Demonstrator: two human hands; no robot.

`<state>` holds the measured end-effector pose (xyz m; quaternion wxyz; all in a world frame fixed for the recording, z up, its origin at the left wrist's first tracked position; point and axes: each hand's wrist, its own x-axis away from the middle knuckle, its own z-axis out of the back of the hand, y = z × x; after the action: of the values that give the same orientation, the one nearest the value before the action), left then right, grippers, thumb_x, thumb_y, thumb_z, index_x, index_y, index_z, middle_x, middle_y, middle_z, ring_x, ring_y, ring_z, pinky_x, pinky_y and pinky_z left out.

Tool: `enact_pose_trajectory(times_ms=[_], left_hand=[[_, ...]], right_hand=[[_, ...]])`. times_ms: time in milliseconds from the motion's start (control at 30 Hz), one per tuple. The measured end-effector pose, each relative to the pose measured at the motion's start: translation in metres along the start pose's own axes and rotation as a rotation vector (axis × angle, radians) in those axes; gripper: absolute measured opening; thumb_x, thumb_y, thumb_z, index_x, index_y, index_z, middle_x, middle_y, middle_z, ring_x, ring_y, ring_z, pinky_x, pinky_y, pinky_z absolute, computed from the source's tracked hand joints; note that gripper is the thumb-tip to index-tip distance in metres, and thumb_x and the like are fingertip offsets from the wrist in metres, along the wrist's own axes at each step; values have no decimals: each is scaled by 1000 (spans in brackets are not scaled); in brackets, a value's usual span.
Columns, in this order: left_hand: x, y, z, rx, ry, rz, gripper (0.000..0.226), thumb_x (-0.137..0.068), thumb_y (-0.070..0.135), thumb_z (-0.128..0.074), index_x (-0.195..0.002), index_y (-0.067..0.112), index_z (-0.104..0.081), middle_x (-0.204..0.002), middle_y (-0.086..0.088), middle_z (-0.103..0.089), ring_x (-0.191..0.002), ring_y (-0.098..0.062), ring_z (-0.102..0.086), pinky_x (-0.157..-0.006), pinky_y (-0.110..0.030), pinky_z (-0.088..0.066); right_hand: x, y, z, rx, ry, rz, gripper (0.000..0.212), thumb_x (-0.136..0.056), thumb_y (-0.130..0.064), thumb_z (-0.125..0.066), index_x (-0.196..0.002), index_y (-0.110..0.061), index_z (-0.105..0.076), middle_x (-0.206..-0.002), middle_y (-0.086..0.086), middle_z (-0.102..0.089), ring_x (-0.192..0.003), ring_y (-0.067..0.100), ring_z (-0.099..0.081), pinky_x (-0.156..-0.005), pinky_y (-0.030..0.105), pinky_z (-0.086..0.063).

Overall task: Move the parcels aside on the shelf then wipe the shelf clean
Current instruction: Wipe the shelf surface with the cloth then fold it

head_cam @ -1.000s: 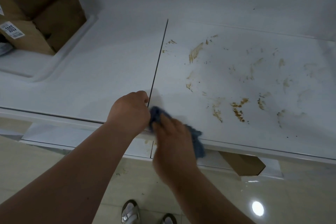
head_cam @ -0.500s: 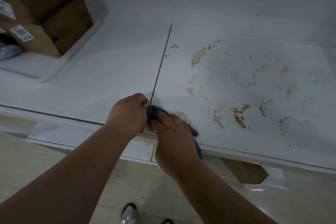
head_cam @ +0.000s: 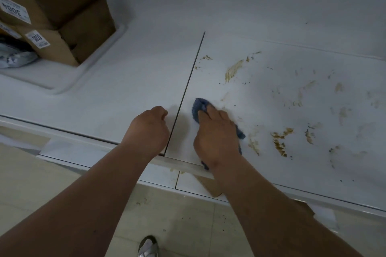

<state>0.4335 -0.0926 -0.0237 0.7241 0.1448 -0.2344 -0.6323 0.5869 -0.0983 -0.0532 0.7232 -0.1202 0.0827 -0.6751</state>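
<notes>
From my head view, my right hand point(head_cam: 217, 131) presses the blue cloth point(head_cam: 198, 108) flat onto the shelf point(head_cam: 125, 94) to scrub the brown stains point(head_cam: 279, 142). My left hand point(head_cam: 149, 129), curled and holding nothing, braces beside the seam. The parcels point(head_cam: 62, 16) sit stacked far left. The cloth has moved rightwards, away from my left hand.

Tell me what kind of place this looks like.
Probably a parcel storeroom or pickup point: stacked cardboard boxes with numbered labels sit on a white shelf, beside a grey mail bag, above a tiled floor.
</notes>
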Motion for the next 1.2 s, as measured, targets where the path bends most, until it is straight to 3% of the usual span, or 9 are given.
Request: enact_pose_trajectory(times_ms=[233,367,500,700,800,967,1033,1133,1200], left_hand=[[0,9,3,-28,-25,-19,34,-91,8,-45,-123,16,-55,-116,-7,-61,-97,-22,-54,-79,-28,-41],[-6,8,3,-25,-19,-33,45,-92,9,-45,-135,19,-49,-133,-5,-55,-120,-24,-52,-96,-30,-40],[-16,9,4,-49,20,-102,42,-93,11,-44,-133,21,-52,-136,-3,-53,-124,-22,-50,-100,-30,-38],[-38,9,-1,-50,32,-171,35,-93,14,-41,-125,17,-57,-126,-7,-58,-112,-24,-54,-82,-24,-36],[-50,14,-3,-68,26,-201,38,-94,12,-42,-130,17,-54,-130,-8,-55,-116,-24,-53,-85,-24,-36],[-68,20,-8,-108,16,-235,46,-94,9,-41,-138,18,-48,-140,-7,-48,-127,-24,-46,-100,-26,-35],[-75,22,-8,-120,18,-251,46,-94,9,-41,-138,17,-48,-140,-8,-48,-128,-24,-45,-101,-27,-35],[-88,24,-7,-151,12,-247,40,-94,9,-42,-131,13,-53,-133,-9,-54,-122,-25,-50,-96,-28,-38],[-98,24,-6,-152,36,-229,33,-93,8,-43,-121,11,-59,-121,-10,-60,-110,-25,-55,-84,-28,-39]], right_hand=[[15,-19,-11,-62,-4,396,62,-82,-9,-42,-142,-20,-47,-148,0,-44,-125,26,-45,-105,42,-38],[-29,19,8,77,-41,240,57,-86,-9,-45,-142,-21,-44,-147,-3,-41,-127,24,-38,-104,36,-36],[-42,20,9,76,47,19,47,-88,-10,-44,-135,-16,-48,-139,1,-45,-122,26,-39,-101,38,-38],[-26,-24,-17,-8,63,295,59,-84,-19,-31,-139,-20,-50,-142,2,-49,-119,29,-44,-98,43,-38],[-56,-5,-7,50,68,309,56,-85,-17,-31,-137,-21,-52,-140,1,-50,-119,29,-46,-96,41,-41],[-94,28,15,118,64,22,33,-87,-4,-42,-116,-11,-56,-126,6,-51,-118,32,-42,-90,39,-38],[-90,19,12,115,72,-55,36,-89,-6,-40,-121,-12,-55,-129,5,-51,-119,32,-40,-96,40,-37],[-69,-11,-7,110,158,119,48,-87,-12,-34,-131,-13,-55,-131,7,-54,-113,34,-46,-90,45,-41],[-65,-21,-14,42,204,269,51,-81,-15,-34,-124,-10,-62,-121,11,-62,-104,37,-52,-81,45,-43]])
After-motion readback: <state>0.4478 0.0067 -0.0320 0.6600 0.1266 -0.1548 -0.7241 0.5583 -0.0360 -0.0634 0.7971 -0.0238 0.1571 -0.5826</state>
